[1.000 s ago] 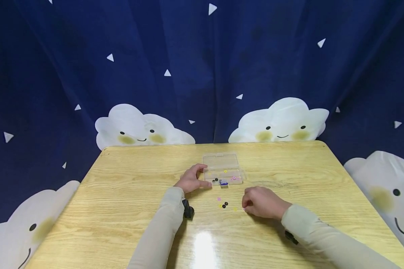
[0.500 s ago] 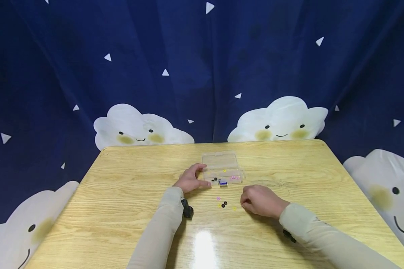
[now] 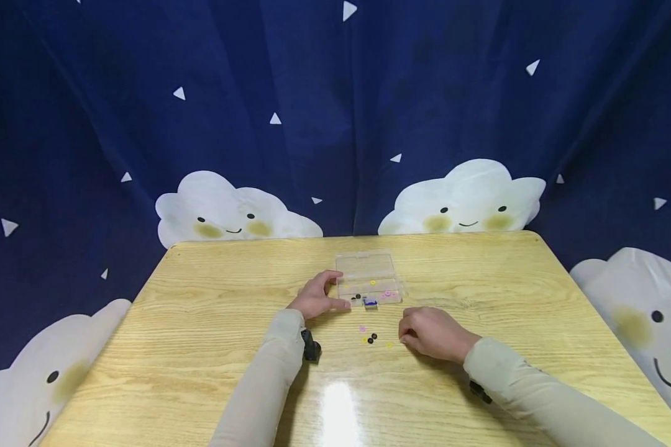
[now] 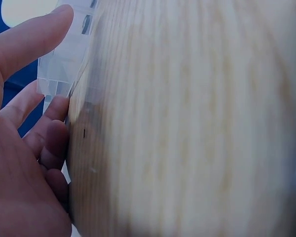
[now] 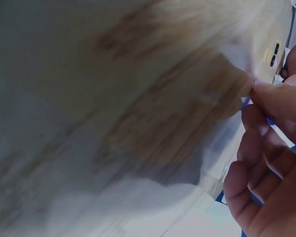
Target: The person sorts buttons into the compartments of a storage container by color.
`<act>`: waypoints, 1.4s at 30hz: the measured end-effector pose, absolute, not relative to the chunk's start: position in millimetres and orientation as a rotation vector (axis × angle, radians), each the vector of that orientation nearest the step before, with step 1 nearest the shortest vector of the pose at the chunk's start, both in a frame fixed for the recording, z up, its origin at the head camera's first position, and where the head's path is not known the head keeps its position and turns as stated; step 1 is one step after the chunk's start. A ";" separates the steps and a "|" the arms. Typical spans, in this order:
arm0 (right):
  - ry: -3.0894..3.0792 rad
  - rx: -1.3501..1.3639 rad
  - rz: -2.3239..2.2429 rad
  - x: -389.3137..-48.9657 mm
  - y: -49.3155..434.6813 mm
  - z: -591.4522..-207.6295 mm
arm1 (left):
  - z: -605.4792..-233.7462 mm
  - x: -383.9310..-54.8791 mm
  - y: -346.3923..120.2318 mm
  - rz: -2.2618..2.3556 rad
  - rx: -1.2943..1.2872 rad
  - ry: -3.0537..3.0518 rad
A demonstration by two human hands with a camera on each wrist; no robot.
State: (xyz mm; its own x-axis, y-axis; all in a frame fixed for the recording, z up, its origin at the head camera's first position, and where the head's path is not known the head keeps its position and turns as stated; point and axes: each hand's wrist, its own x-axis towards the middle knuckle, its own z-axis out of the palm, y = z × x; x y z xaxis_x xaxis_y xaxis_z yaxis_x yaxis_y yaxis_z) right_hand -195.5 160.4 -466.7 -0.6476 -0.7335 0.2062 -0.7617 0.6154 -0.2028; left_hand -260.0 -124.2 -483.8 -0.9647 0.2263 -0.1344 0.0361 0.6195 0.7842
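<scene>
A clear plastic compartment case (image 3: 363,268) lies on the table with its lid folded back. My left hand (image 3: 315,298) grips its left end, thumb at the front corner and fingers behind; the left wrist view shows the case's clear edge between them. Yellow, black and pink button-like pieces sit in the case, and a blue part (image 3: 371,303) shows at its front. To the right, my right hand (image 3: 435,334) pinches a tiny pink button-like piece (image 5: 255,82) between thumb and forefinger, low over the wood. The fingers hide most of that piece.
Loose button-like pieces lie between the hands: a pink one (image 3: 362,329), two black ones (image 3: 374,336), and yellow ones, one of them a yellow piece (image 3: 389,345) close to the right fingertips. The wooden table (image 3: 212,372) ends at a dark blue cloud-printed curtain (image 3: 335,124).
My right fingers have drawn slightly closer together, and the pink speck at their tips no longer shows in the head view. The left hand and case stay in place.
</scene>
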 end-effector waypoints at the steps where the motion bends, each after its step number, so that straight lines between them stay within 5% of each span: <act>1: -2.740 1.264 0.423 -195.7 160.8 -467.0 | -483.6 -260.0 -124.1 1.265 0.224 2.623; 42: -2.743 1.039 0.539 -219.0 167.5 -454.3 | -487.5 -260.4 -125.7 1.316 0.221 2.588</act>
State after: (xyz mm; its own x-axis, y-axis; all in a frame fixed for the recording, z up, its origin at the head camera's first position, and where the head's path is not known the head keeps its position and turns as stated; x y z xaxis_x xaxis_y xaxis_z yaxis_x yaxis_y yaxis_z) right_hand -219.0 167.5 -454.3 -0.7463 -0.6079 0.2710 -0.6653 0.6941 -0.2750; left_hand -260.4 -125.7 -487.5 -0.9623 0.2362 -0.1348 0.0302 0.5853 0.8102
